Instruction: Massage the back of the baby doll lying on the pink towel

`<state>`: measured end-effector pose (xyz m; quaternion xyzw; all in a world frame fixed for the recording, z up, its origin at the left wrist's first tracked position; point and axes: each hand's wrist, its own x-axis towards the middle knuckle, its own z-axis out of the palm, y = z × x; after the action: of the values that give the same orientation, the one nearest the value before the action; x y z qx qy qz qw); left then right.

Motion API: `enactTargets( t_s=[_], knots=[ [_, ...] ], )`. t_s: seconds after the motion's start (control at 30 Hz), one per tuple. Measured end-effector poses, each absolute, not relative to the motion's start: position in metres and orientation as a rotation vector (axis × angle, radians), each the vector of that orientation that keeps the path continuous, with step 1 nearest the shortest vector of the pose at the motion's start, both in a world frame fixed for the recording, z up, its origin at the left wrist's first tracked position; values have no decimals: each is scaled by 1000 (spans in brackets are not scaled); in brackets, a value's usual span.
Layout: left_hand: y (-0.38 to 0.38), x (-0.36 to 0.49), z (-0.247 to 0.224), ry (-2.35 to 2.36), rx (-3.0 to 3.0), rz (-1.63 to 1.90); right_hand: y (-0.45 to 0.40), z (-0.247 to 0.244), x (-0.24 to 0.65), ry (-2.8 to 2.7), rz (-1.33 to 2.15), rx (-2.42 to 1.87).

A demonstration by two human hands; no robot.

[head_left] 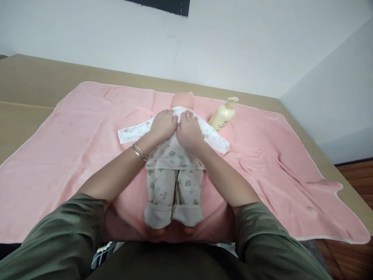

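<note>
A baby doll lies stretched out in front of me, its smooth head at the far end and no face showing. It wears a white printed long-sleeved top and matching trousers with turned-up cuffs. My left hand rests on the left of the top's upper part, fingers laid on the cloth below the head. Beside it, my right hand lies on the right half, its fingers also on the cloth. The thumbs are close together near the middle. Both hands look open, with nothing held; the fingertips are partly hidden.
A pink blanket with wrinkles covers much of the wooden table under the doll. Near the doll's right-hand sleeve a cream pump bottle leans at a tilt. A white wall borders the table's far side.
</note>
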<state>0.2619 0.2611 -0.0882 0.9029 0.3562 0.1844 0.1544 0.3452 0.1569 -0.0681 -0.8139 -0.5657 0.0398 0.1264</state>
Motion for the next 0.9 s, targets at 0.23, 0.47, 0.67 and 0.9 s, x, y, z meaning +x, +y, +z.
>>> enactTargets(
  t_s=[0.23, 0.47, 0.67, 0.9],
  knots=[
    [217, 261, -99, 936, 2720, 580, 174, -71, 407, -1544, 264, -2303],
    [255, 265, -96, 967, 2418, 694, 157, -65, 361, -1616, -7, -2414],
    [283, 257, -92, 921, 2148, 709, 153, -59, 351, -1818, -23, -2108],
    [280, 250, -70, 996, 2089, 742, 161, -63, 363, -1823, 88, -2144]
  ],
)
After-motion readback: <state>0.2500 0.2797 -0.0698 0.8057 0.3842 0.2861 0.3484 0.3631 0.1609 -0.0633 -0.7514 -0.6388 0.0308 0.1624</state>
